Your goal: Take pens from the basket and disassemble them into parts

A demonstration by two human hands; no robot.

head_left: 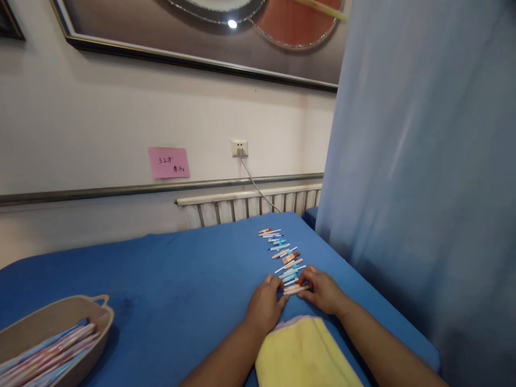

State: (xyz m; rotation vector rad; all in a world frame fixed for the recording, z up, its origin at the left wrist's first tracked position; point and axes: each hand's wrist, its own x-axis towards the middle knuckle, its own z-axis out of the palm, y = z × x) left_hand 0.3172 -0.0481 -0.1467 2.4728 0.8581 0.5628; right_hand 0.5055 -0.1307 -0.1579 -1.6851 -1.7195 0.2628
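A slim peach-orange pen (296, 291) lies crosswise between my hands at the near end of a column of pens. My left hand (264, 303) is closed with its fingertips at the pen's left end. At the other end, my right hand (322, 290) pinches it between thumb and fingers. Just beyond are light-blue pens (288, 276) and thin white sticks, partly covered by my fingers. An orange-brown piece (291, 258) sits midway along the column, which runs away towards the wall. The small pieces at the far end (269, 232) are hard to make out.
A beige basket (110, 317) holding several pens in clear wrapping (60, 349) stands at the left. A folded yellow cloth (304, 352) lies between my forearms on the blue-covered bed (173, 290). Blue curtain (403, 161) hangs at the right; a white rail (242, 196) borders the far edge.
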